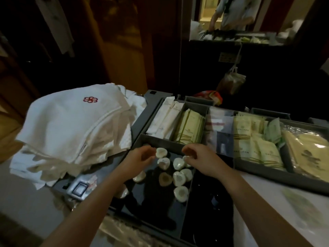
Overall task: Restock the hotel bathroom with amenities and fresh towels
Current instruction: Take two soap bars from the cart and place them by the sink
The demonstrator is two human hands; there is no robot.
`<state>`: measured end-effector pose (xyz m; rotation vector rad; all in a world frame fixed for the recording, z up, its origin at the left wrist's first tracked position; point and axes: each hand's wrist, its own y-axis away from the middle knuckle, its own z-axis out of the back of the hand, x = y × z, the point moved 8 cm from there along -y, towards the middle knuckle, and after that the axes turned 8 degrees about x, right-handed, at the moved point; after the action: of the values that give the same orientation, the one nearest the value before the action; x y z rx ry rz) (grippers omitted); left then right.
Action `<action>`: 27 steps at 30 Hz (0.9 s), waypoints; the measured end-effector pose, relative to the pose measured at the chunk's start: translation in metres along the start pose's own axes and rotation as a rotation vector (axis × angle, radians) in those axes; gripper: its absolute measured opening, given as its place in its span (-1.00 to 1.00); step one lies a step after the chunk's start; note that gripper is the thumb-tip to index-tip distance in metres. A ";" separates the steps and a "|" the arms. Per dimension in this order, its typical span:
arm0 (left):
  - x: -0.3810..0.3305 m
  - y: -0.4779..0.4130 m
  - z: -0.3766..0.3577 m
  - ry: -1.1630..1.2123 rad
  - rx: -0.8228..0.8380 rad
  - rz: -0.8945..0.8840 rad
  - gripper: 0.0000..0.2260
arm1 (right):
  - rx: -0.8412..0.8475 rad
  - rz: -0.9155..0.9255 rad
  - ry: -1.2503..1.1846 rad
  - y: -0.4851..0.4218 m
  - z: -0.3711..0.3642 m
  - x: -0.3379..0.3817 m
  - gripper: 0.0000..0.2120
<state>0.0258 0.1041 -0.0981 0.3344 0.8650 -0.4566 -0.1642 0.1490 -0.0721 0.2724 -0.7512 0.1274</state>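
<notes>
White wrapped soaps (179, 178), small and round, lie loose in the near left compartment (156, 211) of a grey divided tray, clustered toward its far end on the dark bottom. Both hands hang over this cluster. The left hand (140, 158) comes in from the lower left with its fingers curled, and its thumb and fingertips pinch the far soap (161, 152), which sits at the top of the group, close to the compartment's far wall. The right hand (203, 160) reaches in from the lower right with its fingers bent downward. The pale edge of another soap (186, 158) shows just beneath its fingertips, but motion blur and the hand itself hide whether it grips that piece or only touches it.

Beyond the soaps, the next compartment holds long white sachets (167, 118) on the left, with a row of pale yellow-green packets (189, 128) standing on edge beside them. Further right, a second tray section is packed with cream and light green sachets (249, 139), and at the far right lie larger clear-wrapped yellowish bags (306, 150).

Left of the tray, a stack of folded white towels (71, 125) rests on the cart, the top one bearing a red flower emblem (90, 99). A plastic bag (231, 82) hangs behind the tray, below a mirror (231, 15) on the dark wall.
</notes>
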 end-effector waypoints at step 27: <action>0.043 -0.024 -0.047 -0.213 0.282 -0.115 -0.59 | 0.393 0.090 0.816 -0.035 -0.058 -0.005 -0.66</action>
<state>0.0072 0.0946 -0.1629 0.4866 0.6144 -0.7110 -0.1218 0.1326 -0.1229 0.5162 0.0815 0.4430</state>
